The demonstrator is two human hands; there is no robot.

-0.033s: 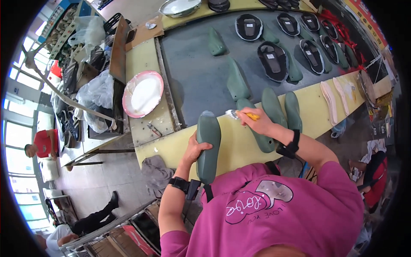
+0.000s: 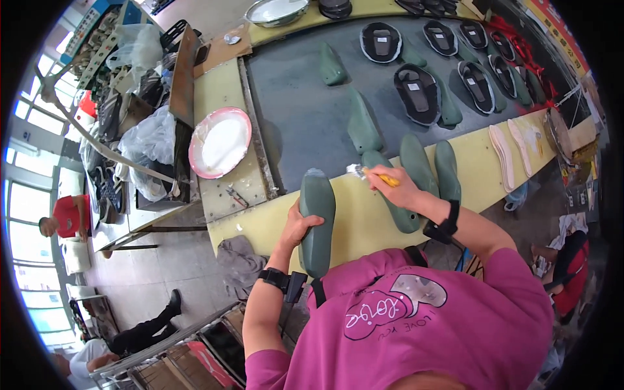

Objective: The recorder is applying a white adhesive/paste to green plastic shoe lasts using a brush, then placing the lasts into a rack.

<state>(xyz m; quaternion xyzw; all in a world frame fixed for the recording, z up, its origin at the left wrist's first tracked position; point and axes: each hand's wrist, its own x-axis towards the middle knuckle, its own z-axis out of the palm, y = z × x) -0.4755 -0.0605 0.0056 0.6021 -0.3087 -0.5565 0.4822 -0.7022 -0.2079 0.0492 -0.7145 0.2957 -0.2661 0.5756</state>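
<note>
My left hand (image 2: 300, 225) is closed round a green shoe last (image 2: 318, 198), held tilted up at the near edge of the cream bench (image 2: 354, 224). A whitish patch shows at the far tip of this last. In my right hand (image 2: 402, 188) is a brush (image 2: 388, 180) with a yellow handle, and its white-coated bristles are apart from the held last. Beneath the right hand lies another green last (image 2: 404, 218). Two more, a broad last (image 2: 416, 156) and a slimmer last (image 2: 447, 168), rest just beyond it. A pink-rimmed basin (image 2: 248, 135) holds white paste on the left.
Past the bench, a dark grey surface (image 2: 292, 104) carries several dark shoe uppers (image 2: 417, 94) and lasts. Pliers (image 2: 237, 196) lie near the basin. Pale insoles (image 2: 500, 156) rest at the right. A grey cloth (image 2: 240, 263) hangs at the front edge. Other people are at the sides.
The brush in my right hand has tipped slightly and moved a little to the right relative to the held last. My left hand keeps its grip; the whole view shifts slightly.
</note>
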